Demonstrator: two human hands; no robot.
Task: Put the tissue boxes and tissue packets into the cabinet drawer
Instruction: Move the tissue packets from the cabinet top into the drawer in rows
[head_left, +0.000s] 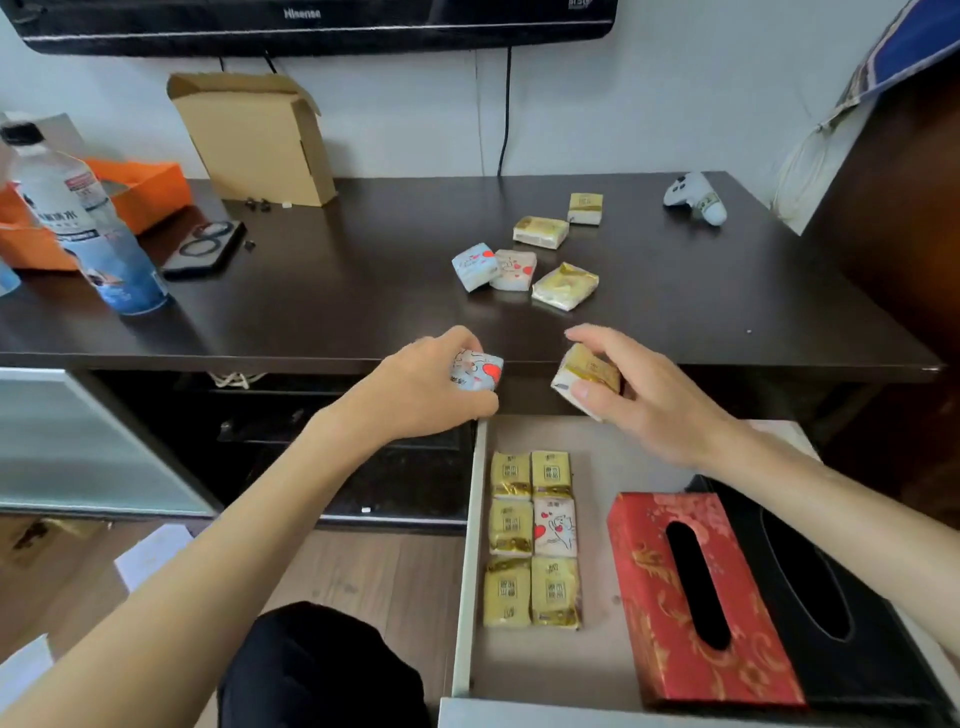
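Observation:
The drawer (470, 571) stands pulled out below the dark cabinet top (337, 291). Inside lie several tissue packets in two columns (532, 538), a red patterned tissue box (696, 597) and a black tissue box (831, 613) to its right. My left hand (426, 395) holds a white packet with red hearts (478, 370) over the drawer's back left corner. My right hand (639, 395) grips a yellow packet (584, 379) above the drawer's back edge. Several more packets remain on the cabinet top: a white pair (493, 267) and yellow ones (565, 285), (540, 231), (585, 208).
On the top's left are two water bottles (93, 228), an orange box (140, 192), a black tray (205, 249) and an open cardboard box (260, 140). A white game controller (696, 197) lies back right. A television hangs above. A glass cabinet door (78, 441) is at left.

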